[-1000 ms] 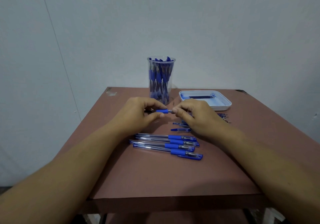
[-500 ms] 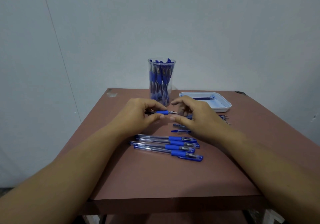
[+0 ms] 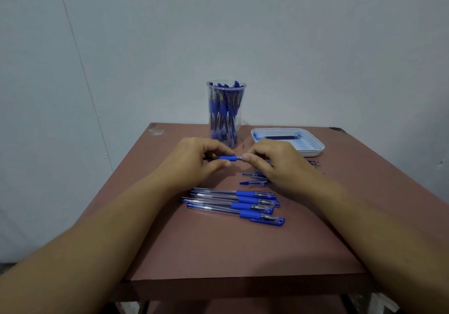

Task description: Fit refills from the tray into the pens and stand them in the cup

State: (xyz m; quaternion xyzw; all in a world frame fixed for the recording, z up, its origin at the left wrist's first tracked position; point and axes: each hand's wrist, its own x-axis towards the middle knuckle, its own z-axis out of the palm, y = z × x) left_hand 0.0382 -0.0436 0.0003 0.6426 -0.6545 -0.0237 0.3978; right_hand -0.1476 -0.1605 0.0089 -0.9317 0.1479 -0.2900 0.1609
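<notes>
My left hand (image 3: 194, 160) grips a pen (image 3: 227, 157) by its blue grip sleeve and holds it level above the table. My right hand (image 3: 279, 165) pinches the pen's metal tip end between thumb and forefinger. Behind the hands stands a clear cup (image 3: 226, 112) packed with several blue pens. To its right a white tray (image 3: 313, 149) holds a dark refill (image 3: 279, 137). Several capped pens (image 3: 233, 204) lie in a row on the table in front of my hands.
Loose blue caps and small pen parts (image 3: 255, 183) lie under and to the right of my right hand, some near the tray. The brown table (image 3: 218, 245) ends close to a grey wall behind the cup.
My right hand had drawn back from the pen tip half a second ago; its fingers have closed on the tip again. The left hand has kept the pen almost still.
</notes>
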